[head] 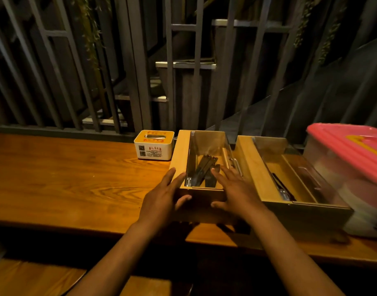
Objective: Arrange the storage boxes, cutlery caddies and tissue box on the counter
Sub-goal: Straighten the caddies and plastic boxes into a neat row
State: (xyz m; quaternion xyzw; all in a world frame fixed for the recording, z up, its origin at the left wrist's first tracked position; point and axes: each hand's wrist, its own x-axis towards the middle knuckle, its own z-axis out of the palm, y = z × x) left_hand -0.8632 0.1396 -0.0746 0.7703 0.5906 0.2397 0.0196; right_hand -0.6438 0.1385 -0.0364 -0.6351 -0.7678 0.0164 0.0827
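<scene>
A wooden cutlery caddy point(181, 150) with dark cutlery inside stands on the wooden counter point(65, 178). My left hand point(162, 195) rests at its near left corner, fingers spread, thumb against the front wall. At its near right corner lies my right hand point(234, 189), fingers over the rim, thumb on the front. Neither hand grips the caddy. A second wooden caddy point(254, 167) sits just to the right. A white tissue box point(153, 146) stands behind and left of the first caddy. A clear storage box with a pink lid point(350, 144) stands at the far right.
A dark slatted metal railing point(119, 82) runs along the counter's far edge, with stairs behind it. A wooden bench point(33, 278) lies below the counter's near edge. Bare counter stretches to the left of the tissue box.
</scene>
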